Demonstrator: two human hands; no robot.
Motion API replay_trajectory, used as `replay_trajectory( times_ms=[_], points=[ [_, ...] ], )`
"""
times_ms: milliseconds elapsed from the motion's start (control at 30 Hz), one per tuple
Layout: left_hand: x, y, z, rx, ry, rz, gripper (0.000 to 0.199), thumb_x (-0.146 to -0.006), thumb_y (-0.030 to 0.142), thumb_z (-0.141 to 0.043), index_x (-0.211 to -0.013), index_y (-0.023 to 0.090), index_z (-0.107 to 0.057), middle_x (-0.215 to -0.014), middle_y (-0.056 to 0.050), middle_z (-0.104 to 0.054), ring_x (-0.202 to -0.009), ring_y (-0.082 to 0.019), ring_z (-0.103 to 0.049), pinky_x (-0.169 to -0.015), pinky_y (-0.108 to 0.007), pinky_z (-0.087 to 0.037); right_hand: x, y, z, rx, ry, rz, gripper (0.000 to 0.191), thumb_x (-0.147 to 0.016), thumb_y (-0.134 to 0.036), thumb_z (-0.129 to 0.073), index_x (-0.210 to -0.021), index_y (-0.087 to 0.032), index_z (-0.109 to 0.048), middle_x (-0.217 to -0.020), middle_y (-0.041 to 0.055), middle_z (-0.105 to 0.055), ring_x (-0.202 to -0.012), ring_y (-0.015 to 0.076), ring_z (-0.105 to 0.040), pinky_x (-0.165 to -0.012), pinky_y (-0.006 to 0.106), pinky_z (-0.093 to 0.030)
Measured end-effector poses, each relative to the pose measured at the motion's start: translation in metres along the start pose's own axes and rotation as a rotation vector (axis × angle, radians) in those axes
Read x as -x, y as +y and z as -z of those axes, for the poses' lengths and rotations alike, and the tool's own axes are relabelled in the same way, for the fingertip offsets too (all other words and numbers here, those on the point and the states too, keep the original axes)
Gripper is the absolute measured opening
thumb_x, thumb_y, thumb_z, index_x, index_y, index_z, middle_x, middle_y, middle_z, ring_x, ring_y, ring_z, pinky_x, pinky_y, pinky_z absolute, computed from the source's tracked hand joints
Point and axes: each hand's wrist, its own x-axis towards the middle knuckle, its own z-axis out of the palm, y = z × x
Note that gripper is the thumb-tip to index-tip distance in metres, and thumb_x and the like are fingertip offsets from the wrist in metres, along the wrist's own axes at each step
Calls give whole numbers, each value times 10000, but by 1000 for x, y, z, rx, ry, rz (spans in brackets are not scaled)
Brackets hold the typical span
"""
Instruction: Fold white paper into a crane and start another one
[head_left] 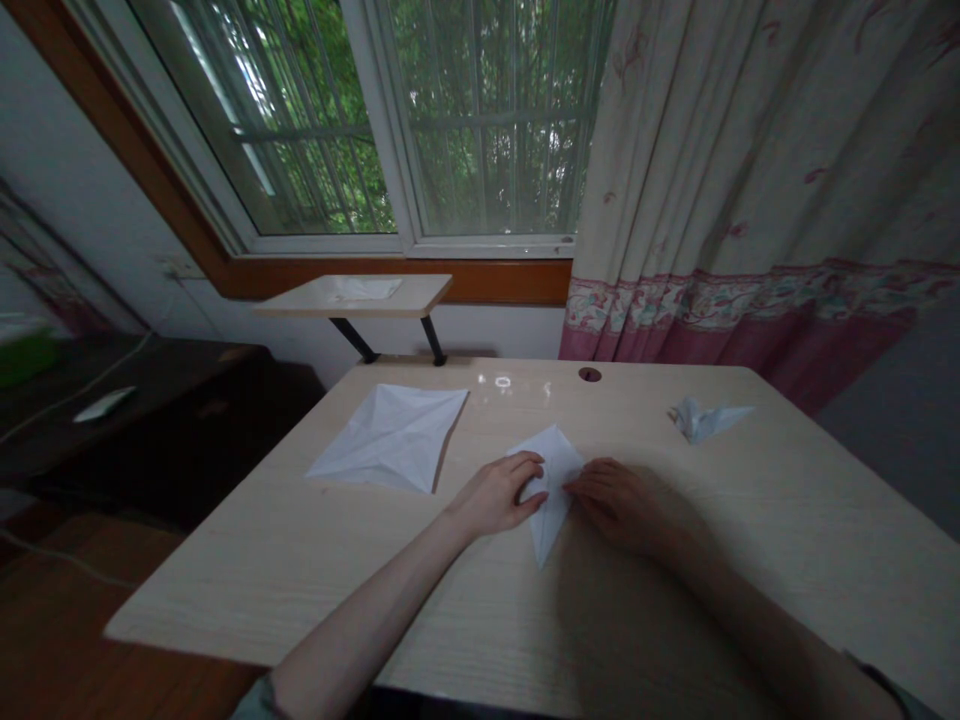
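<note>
A folded white paper [553,500], kite-shaped with a long point toward me, lies on the pale wooden table [360,560]. On its left part rests my left hand [501,493], thumb and fingers curved and apart, pressing the sheet down. My right hand [616,500] touches the paper's right edge with its fingertips close together, pinching that edge. Left of my hands, a creased square white sheet [397,437] lies spread out. Toward the right back of the table sits a small folded paper figure [705,420].
A raised shelf [420,292] on black legs stands at the back left, with a white paper [367,289] on it. A round cable hole [590,374] is near the back edge. At the far left, a dark table [172,390] holds a phone-like object [106,404].
</note>
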Motion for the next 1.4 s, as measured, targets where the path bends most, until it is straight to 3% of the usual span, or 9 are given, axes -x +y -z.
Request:
replay_trajectory(
  times_ms=[100,267,367,467,767,1067,1233,1400],
  points=[
    [0,1,1,23,-10,5,300,-892,382,-678,-1087,170,-598,-1310,-120,-618,-1203,-251,-609,-1029,-384,-495,-2,-2,4,-31,-35,-1,285,-933,-152,-478,-1058,-216,-726,-955,66,-760,-872,208,-691,-856,396,-553],
    [0,5,0,26,-59,18,625,-647,553,-858,-1059,171,-584,-1330,-152,-600,-1227,-310,-588,-1029,-423,-489,0,-1,3,-30,-42,-49,276,-935,-177,-486,-1056,-236,-727,-969,56,-758,-899,209,-690,-859,392,-553],
    [1,8,0,30,-69,11,640,-624,575,-855,-1045,183,-574,-1363,-158,-575,-1229,-325,-583,-1018,-440,-488,4,4,-5,-19,-17,-79,292,-957,-182,-456,-1066,-240,-721,-966,53,-759,-903,208,-692,-847,385,-559],
    [1,10,0,53,-67,-8,638,-622,530,-868,-1066,187,-564,-1378,-163,-555,-1243,-328,-571,-1017,-445,-485,8,12,-16,25,83,-88,307,-958,-188,-441,-1080,-254,-715,-995,60,-756,-941,227,-689,-878,430,-554],
    [1,11,2,32,-42,-74,528,-655,337,-811,-1101,191,-568,-1370,-136,-558,-1277,-291,-538,-1052,-412,-465,10,26,-29,4,150,-216,425,-935,-187,-468,-1347,-248,-547,-1217,102,-671,-1139,252,-622,-992,490,-515],
    [-2,10,11,-100,-49,-111,440,-690,233,-634,-1128,214,-587,-1272,-85,-639,-1227,-283,-563,-1066,-429,-398,7,21,-27,67,89,-132,556,-939,-164,-420,-1491,-236,-408,-1410,120,-575,-1296,250,-540,-1079,522,-456],
    [-3,8,11,-95,-61,-93,475,-707,151,-555,-1179,203,-573,-1247,-77,-650,-1206,-265,-570,-1062,-428,-403,4,16,-23,113,-6,-83,516,-967,-138,-372,-1465,-245,-452,-1494,92,-500,-1383,218,-456,-1113,506,-423],
    [-3,4,7,-66,-70,-96,528,-688,75,-499,-1200,186,-566,-1188,-81,-664,-1164,-252,-588,-1042,-422,-436,5,16,-25,99,-73,-112,461,-981,-162,-388,-1418,-233,-515,-1457,91,-542,-1342,211,-507,-1101,493,-435]
  ],
)
